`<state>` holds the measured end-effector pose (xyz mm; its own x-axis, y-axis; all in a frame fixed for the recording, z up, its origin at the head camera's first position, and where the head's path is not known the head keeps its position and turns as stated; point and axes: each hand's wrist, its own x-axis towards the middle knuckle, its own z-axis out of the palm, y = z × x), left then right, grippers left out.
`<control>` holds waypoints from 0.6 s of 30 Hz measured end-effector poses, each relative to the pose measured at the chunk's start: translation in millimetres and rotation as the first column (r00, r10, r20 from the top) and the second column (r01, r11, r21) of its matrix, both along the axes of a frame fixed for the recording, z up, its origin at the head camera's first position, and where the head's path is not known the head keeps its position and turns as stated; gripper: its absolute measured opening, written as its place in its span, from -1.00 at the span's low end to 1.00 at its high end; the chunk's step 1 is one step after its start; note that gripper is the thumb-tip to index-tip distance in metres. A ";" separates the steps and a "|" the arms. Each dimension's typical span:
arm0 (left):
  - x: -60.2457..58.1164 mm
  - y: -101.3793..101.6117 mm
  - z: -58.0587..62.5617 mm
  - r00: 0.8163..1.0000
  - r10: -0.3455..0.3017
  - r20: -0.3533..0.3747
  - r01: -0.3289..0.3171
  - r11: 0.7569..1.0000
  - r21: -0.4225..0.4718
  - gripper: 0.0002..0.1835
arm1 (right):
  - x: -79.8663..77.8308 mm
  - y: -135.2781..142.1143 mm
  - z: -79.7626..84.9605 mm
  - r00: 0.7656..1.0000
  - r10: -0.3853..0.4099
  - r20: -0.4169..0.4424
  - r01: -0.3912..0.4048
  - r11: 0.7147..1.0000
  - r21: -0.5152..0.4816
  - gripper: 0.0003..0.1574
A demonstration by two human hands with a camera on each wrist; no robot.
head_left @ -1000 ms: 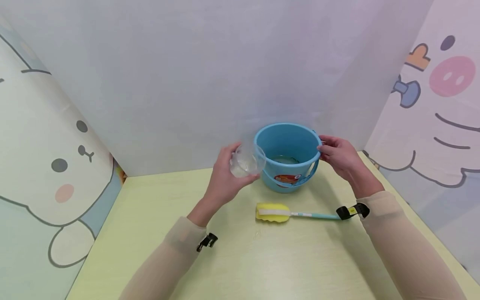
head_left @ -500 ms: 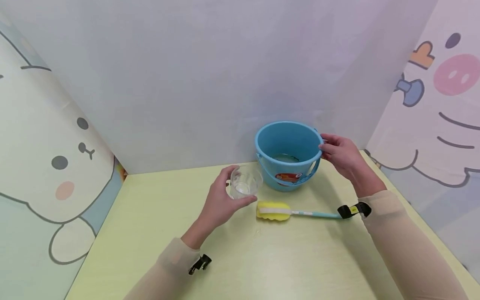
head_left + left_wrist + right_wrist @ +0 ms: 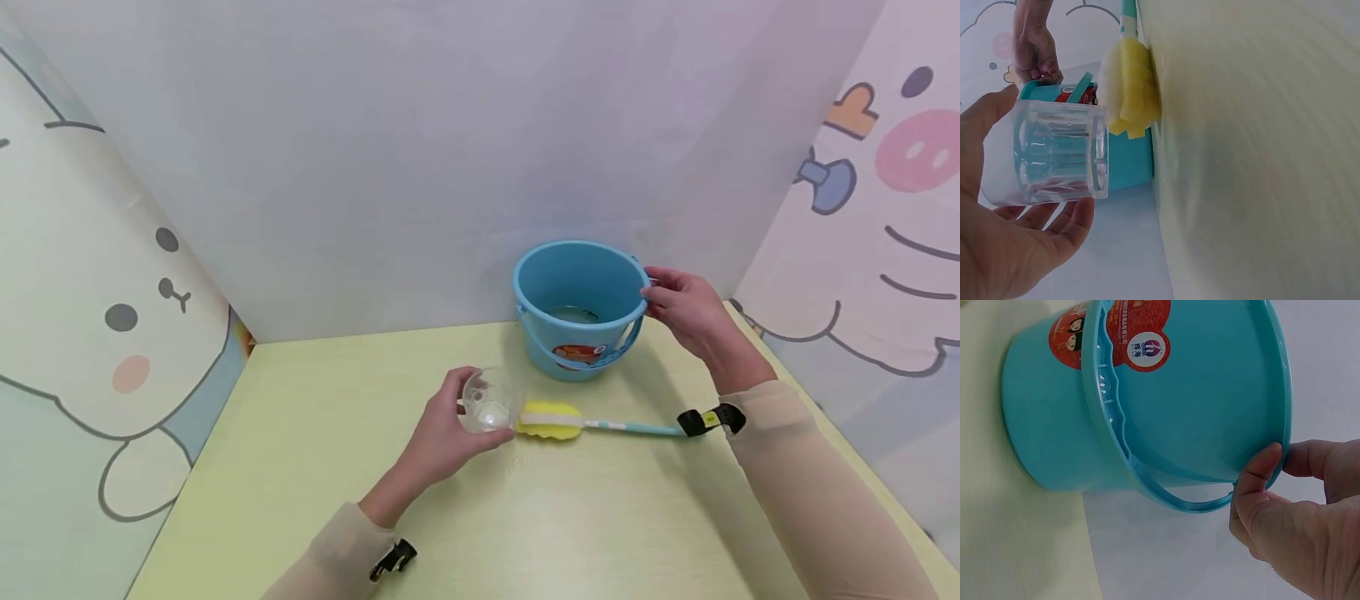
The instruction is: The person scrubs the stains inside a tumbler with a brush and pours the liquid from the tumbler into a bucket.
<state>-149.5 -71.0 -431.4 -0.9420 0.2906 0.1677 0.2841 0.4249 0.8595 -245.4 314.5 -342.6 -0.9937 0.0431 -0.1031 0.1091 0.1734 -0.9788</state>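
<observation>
My left hand [image 3: 448, 429] grips a clear plastic cup [image 3: 1060, 153], thumb on one side and fingers on the other. In the left wrist view the cup shows close over the table, its base toward the tabletop. At the right, my right hand [image 3: 686, 312] pinches the rim of a blue bucket [image 3: 547, 333], thumb and fingers on either side of the wall. A little water [image 3: 573, 315] lies in the bottom of the bucket. The bucket's handle [image 3: 1107, 394] hangs down over its front, by a red label [image 3: 1141, 328].
A cup brush with a yellow sponge head [image 3: 550, 427] and a blue-white stick [image 3: 637, 428] lies in front of the bucket, its head right beside the cup. Small wet spots mark the pale yellow table [image 3: 337, 400]. A white cloth wall [image 3: 360, 183] stands behind.
My left hand has brought the cup down and toward me, from beside the bucket's rim to just left of the brush head. The right hand keeps its hold on the rim.
</observation>
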 end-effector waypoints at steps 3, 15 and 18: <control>4.5 0.2 -2.5 0.999 -0.010 0.030 0.011 1.000 -0.017 0.02 | 0.1 0.2 0.2 1.000 0.001 -0.003 -0.001 1.000 -0.007 -0.25; 13.0 0.2 -12.5 0.991 -0.063 0.115 0.064 0.998 -0.010 0.04 | 0.1 1.4 -0.5 1.000 0.004 0.002 -0.004 1.000 -0.005 -0.26; 14.3 0.5 -14.5 0.989 -0.068 0.133 0.071 0.997 -0.017 0.03 | -0.2 1.6 -0.8 1.000 0.006 0.005 -0.005 1.000 -0.006 -0.26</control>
